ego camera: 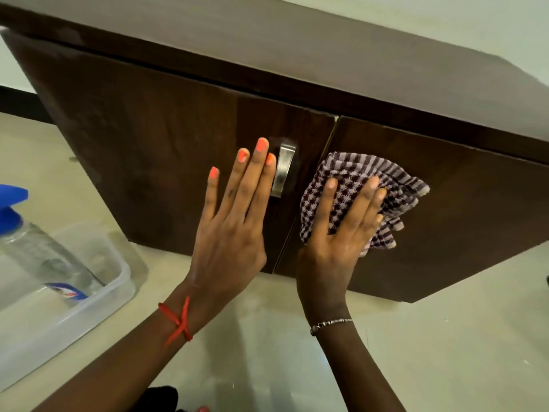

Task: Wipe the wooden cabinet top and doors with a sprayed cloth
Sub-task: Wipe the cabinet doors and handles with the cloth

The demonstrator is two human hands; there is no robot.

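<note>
My worry is the cloth. My right hand only presses it flat against the right door, with the fingers spread and straight and none curled round it. A quick stroke could let the bunched folds slide out from under my palm. Its loose edge lies just at 3 o'clock of the metal handle, so a sweep toward 9 o'clock may snag there.

My left hand lies flat on the left door, fingers straight and slightly apart, fingertips beside the handle. On a finish this glossy I expect it to leave prints. If I lean on it too hard, the door could shift at the seam.

The spray bottle leans in a clear plastic tub at 8 o'clock, near my left forearm, and a careless pull back might tip it.

The cabinet fills the upper view and stands on a pale floor. Its doors are dark brown with a shiny grain. Hazy smears show on the left door toward 10 o'clock. The cabinet top reads paler at 12 o'clock, under reflected light.
</note>
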